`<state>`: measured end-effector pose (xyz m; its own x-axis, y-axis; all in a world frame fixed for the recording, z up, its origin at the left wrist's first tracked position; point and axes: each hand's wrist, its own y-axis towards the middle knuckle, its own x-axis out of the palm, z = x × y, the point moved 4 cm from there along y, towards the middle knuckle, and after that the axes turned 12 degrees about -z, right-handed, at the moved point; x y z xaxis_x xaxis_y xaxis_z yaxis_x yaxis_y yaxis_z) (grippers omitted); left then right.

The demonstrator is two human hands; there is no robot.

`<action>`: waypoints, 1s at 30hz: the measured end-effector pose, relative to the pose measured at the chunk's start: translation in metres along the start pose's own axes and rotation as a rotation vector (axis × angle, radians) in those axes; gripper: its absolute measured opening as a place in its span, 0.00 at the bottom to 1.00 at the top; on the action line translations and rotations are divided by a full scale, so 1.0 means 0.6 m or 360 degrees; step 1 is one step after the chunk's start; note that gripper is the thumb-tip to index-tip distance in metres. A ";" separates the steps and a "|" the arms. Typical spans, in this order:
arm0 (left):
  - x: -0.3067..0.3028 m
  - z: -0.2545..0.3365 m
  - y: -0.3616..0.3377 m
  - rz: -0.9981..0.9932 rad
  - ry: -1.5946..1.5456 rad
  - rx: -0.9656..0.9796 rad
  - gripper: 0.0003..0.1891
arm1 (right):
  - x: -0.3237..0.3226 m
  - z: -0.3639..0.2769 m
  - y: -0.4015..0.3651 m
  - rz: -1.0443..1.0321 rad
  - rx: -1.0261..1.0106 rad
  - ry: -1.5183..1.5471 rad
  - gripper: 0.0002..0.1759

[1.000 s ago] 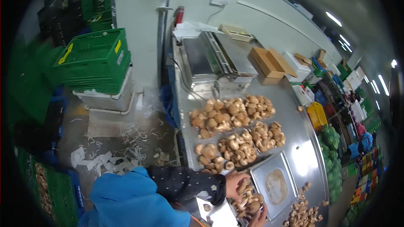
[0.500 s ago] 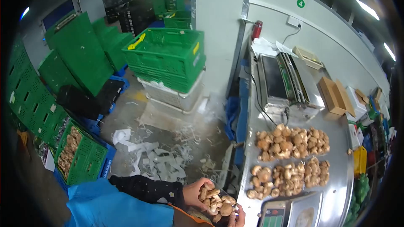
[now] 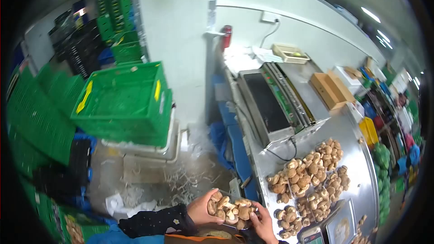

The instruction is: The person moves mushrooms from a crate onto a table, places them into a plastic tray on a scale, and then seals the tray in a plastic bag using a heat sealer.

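Between my two hands, at the bottom centre, is a tray of brown mushrooms (image 3: 231, 210). My left hand (image 3: 202, 208) is wrapped round its left side, and my right hand (image 3: 263, 222) holds its right side. Just right of my right hand, two rows of mushroom portions (image 3: 304, 177) lie on the steel table (image 3: 361, 162). A weighing scale (image 3: 340, 227) stands at the table's near edge.
A steel machine (image 3: 271, 104) with a cable stands further back on the table, beside an open cardboard box (image 3: 332, 89). Stacked green crates (image 3: 122, 104) are at the left. White scraps (image 3: 181, 183) litter the floor. A red bottle (image 3: 226, 37) stands by the wall.
The view has turned to the right, so the crates and table appear further left. Both hands still hold the mushroom tray, now slightly further right in view and more fully visible.
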<state>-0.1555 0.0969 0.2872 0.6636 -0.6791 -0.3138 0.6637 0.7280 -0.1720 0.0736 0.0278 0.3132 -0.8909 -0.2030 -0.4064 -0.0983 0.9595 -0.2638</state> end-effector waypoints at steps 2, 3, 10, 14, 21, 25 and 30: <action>-0.068 0.029 0.056 -0.0071 0.0060 -0.0018 0.55 | -0.007 0.016 0.062 0.0083 -0.0067 0.0086 0.21; -0.100 0.044 0.087 -0.0075 0.0109 -0.0060 0.55 | -0.017 0.031 0.086 0.0127 -0.0107 0.0025 0.22; -0.224 0.080 0.391 -0.0095 0.0202 0.0265 0.51 | -0.171 -0.026 0.286 0.0165 -0.0017 0.0180 0.27; -0.281 0.165 0.606 -0.0247 0.0471 0.0387 0.51 | -0.317 -0.069 0.406 0.0327 0.0002 0.0317 0.26; -0.281 0.297 0.978 -0.0774 0.0466 0.0465 0.56 | -0.563 -0.064 0.547 0.0701 0.0291 0.0554 0.27; -0.240 0.324 1.159 -0.0971 0.0756 0.0404 0.59 | -0.663 -0.043 0.610 0.0851 0.0342 0.0604 0.33; -0.163 0.250 1.326 -0.1391 0.0378 0.0296 0.62 | -0.707 0.034 0.671 0.0929 0.0490 0.0749 0.32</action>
<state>0.3596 0.7287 0.3214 -0.1739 -0.9278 -0.3301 0.9536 -0.0750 -0.2916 0.4208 0.4961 0.3616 -0.8608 0.4830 -0.1605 0.5056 0.7748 -0.3796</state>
